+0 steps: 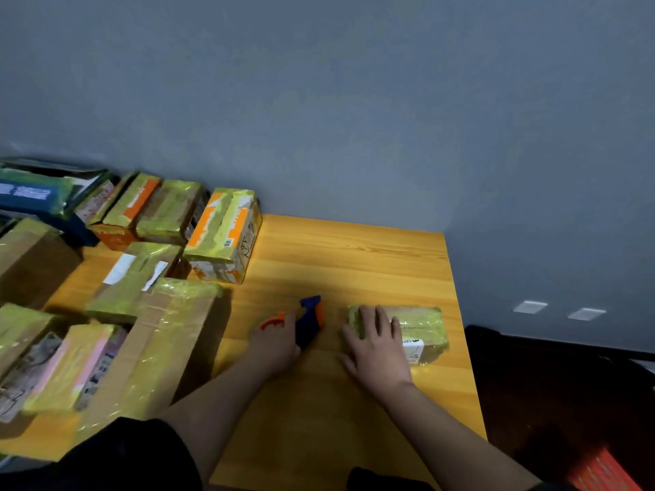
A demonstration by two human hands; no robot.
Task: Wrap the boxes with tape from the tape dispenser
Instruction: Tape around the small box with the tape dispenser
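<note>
The small box [418, 329] lies on the bench [354, 256] under the fingers of the right hand [375, 352], reaching out to that hand's right. The tape dispenser [308, 322] sits in the left hand [274, 349], between the two hands. Well left of the left hand, a cluster of boxes [149, 278] crowds the bench back to the wall [354, 101] behind.

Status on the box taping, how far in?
Well along. Done: a cluster of boxes at the table's left already carries yellow-green tape. In hand: the left hand grips the blue-and-orange tape dispenser while the right hand lies flat on a small box, itself largely taped. Left: finishing this box; I cannot tell whether any remain untaped.
</note>
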